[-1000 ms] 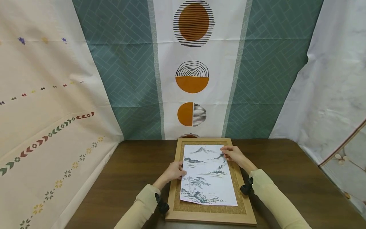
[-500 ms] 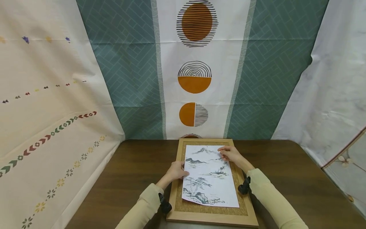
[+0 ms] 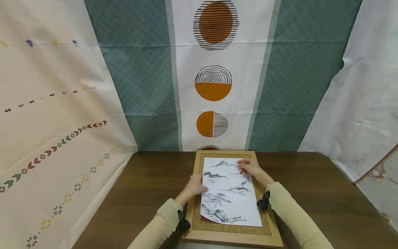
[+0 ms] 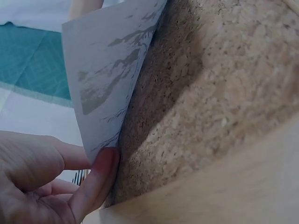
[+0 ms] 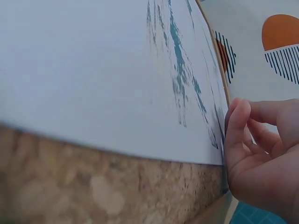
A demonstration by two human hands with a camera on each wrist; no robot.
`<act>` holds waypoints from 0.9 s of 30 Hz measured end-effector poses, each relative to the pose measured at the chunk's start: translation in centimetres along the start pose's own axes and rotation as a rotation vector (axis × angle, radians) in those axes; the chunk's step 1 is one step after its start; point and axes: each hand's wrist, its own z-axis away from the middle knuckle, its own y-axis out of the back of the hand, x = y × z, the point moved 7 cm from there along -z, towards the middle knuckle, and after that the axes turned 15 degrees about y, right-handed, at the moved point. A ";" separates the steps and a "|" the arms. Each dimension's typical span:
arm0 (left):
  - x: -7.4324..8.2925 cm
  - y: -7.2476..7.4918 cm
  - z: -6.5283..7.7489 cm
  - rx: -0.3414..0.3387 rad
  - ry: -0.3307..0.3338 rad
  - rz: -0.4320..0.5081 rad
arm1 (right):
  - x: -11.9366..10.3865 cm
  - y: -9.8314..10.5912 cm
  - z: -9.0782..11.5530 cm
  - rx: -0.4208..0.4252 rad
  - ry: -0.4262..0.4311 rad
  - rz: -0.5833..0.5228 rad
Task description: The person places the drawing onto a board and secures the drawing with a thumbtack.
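A white paper sheet (image 3: 224,205) with an ink landscape of mountains, trees and rocks lies over the wood-framed cork board (image 3: 230,229). My left hand (image 3: 193,186) pinches the sheet's left edge, thumb on top. In the left wrist view this edge of the paper (image 4: 110,60) stands up off the cork and casts a shadow. Near the sheet's upper right corner is my right hand (image 3: 251,168), thumb and index fingertips pressed together over the paper. A pale speck shows at those fingertips; cannot tell what it is, as the fingers hide most of it.
The board's wooden frame (image 3: 231,238) lies on a dark brown table (image 3: 149,186), its far end near the patterned curtain (image 3: 214,93). A tiny dark dot (image 3: 227,159) shows at the sheet's top edge. Black wrist cameras hang close to both sides of the frame.
My right fingertips have moved slightly inward from the sheet's right edge. The left hand keeps its grip on the left edge. The whole head view has shifted a little.
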 end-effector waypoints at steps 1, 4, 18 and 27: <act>0.1 0.0 0.0 0.003 -0.007 -0.003 | 0.0 0.0 -0.1 0.002 -0.005 0.000; 0.2 0.1 -0.2 0.021 -0.022 -0.020 | -0.2 -0.2 -0.3 0.003 -0.014 -0.004; -0.1 -0.2 -0.4 0.046 -0.001 -0.071 | -0.7 -1.7 -1.8 -0.010 0.033 0.028; 0.0 -0.1 -0.1 0.039 -0.016 -0.057 | -0.8 -2.5 -3.1 -0.017 0.051 0.094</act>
